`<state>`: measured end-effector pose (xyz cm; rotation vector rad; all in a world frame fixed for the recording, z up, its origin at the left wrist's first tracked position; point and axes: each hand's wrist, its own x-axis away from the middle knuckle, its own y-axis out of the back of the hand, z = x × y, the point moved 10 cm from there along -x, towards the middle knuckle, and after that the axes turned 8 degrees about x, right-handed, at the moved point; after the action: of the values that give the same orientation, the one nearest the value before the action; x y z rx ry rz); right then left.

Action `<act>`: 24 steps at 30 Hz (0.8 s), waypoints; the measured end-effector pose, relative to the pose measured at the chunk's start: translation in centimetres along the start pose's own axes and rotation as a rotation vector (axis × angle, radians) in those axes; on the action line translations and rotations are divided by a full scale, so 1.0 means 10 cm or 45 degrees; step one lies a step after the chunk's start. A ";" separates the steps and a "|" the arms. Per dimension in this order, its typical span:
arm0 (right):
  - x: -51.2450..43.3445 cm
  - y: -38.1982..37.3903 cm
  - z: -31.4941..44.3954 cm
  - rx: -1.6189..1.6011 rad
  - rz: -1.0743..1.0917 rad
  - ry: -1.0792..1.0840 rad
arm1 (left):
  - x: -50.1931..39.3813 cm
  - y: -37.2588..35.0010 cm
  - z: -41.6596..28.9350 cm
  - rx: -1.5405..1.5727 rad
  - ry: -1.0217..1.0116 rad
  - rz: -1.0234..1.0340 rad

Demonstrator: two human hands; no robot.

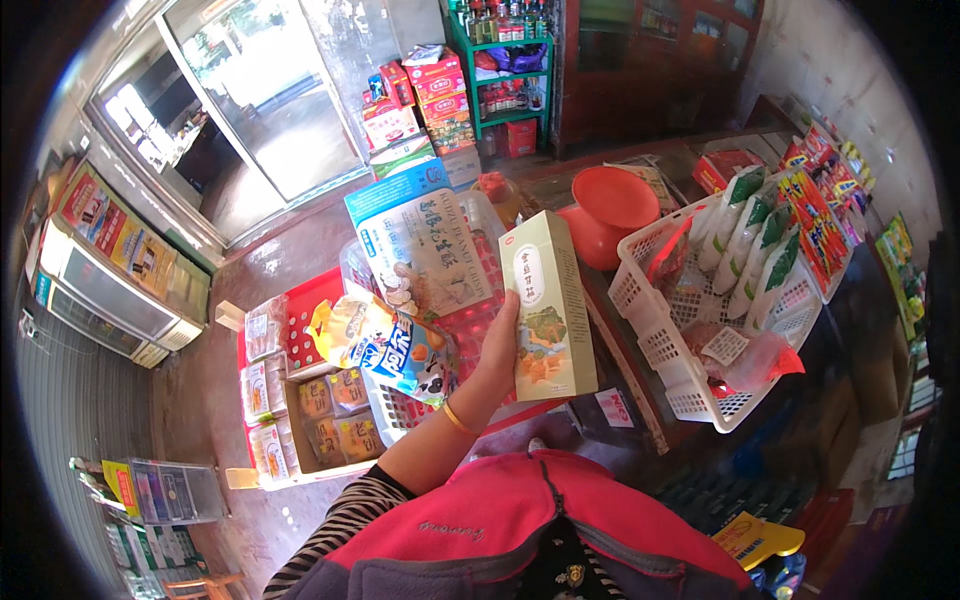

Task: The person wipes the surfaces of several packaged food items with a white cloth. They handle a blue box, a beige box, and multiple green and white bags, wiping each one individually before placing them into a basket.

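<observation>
A tall pale-green carton [549, 307] with a fruit-tree picture stands upright in the grip of my left hand [501, 337], whose fingers wrap its left side. My right hand is out of view. Left of my forearm, a glossy snack bag [401, 345], blue, white and yellow, rests on a plastic basket. Behind it leans a blue and cream peanut-crisp box [424, 244]. On a low red display table [304, 281], packaged cakes [341, 416] sit in an open carton beside wrapped packs [262, 386].
At right, a white plastic basket [671, 379] holds green-and-white bags [750, 240]. An orange plastic vessel [615, 206] stands behind the carton. A green shelf [511, 75] of bottles and stacked red boxes [442, 97] are at the back. A chest freezer [120, 270] stands left.
</observation>
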<state>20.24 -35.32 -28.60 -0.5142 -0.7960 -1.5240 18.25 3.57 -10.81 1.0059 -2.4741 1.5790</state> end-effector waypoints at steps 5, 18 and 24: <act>0.07 0.12 0.30 0.146 0.143 0.223 | 0.01 -0.05 0.06 0.120 0.081 0.112; 1.29 0.90 4.11 1.144 -0.982 1.457 | 0.04 -0.17 0.25 0.210 0.255 0.249; 0.68 0.74 4.11 1.163 -0.973 1.598 | -0.01 -0.05 0.28 -0.026 0.133 0.177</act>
<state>21.12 -9.39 4.81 1.4464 -0.5472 -1.5353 19.43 1.14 -11.83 0.7431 -2.5321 1.5945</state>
